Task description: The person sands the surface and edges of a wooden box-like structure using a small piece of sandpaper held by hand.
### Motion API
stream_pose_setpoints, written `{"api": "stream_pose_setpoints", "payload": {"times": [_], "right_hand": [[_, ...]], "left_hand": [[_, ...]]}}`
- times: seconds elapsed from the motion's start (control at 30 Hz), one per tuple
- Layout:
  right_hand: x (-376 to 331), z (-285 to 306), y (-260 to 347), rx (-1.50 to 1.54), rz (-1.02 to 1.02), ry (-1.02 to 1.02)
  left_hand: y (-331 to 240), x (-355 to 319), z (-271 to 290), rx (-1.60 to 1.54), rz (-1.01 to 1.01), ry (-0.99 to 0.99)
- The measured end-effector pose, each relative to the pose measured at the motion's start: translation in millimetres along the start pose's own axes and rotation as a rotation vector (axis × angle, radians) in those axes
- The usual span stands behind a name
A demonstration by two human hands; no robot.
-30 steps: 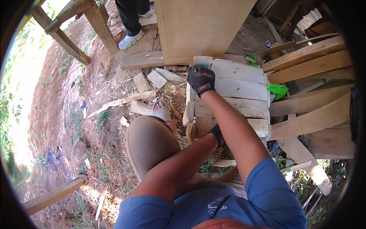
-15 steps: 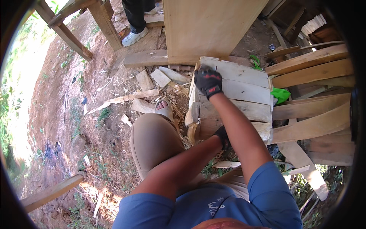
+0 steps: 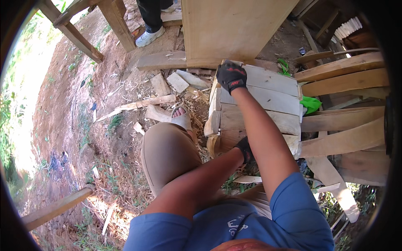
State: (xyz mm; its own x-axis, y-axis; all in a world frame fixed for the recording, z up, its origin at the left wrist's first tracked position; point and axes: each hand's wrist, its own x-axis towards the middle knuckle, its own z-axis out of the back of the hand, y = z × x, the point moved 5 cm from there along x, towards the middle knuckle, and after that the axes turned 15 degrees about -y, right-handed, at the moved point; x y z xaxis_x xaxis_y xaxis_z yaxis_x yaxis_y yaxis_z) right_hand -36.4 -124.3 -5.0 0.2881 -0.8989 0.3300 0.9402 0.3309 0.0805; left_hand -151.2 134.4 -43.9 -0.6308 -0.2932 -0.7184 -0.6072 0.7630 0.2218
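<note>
Probably an outdoor carpentry yard: stacked planks (image 3: 343,71), wood scraps (image 3: 167,83), bare dirt (image 3: 63,108).

right arm: stretched out forward, pretty much straight, bare forearm, blue short sleeve
right hand (image 3: 231,77): black glove, fingers curled down, back of hand facing up
left arm: reaching forward and crossing under the right one
left hand (image 3: 245,149): also gloved, mostly hidden, can't tell its grip

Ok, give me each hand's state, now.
Left hand: gloved, at the near end of the wooden pallet; grip cannot be told.
Right hand: gloved, closed over the pallet's far top edge.
</note>
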Motion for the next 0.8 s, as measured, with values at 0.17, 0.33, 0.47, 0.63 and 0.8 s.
{"api": "stream_pose_setpoints", "payload": {"times": [0.17,0.33,0.47,0.63,0.8], "right_hand": [[-71,33,-1,0.002,0.097,-0.033],[-125,47,4,-0.002,0.078,0.060],[-142,54,23,0.084,0.226,-0.253],[-116,40,27,0.083,0.321,-0.375],[-54,18,21,0.016,0.148,-0.245]], "left_hand": [[-13,13,0,0.546,-0.591,0.367],[-8,28,-14,1.872,-1.654,0.208],[-5,18,-23,1.984,-1.976,0.149],[-9,27,-15,1.660,-1.607,0.380],[0,65,9,0.550,-0.522,0.525]]}}
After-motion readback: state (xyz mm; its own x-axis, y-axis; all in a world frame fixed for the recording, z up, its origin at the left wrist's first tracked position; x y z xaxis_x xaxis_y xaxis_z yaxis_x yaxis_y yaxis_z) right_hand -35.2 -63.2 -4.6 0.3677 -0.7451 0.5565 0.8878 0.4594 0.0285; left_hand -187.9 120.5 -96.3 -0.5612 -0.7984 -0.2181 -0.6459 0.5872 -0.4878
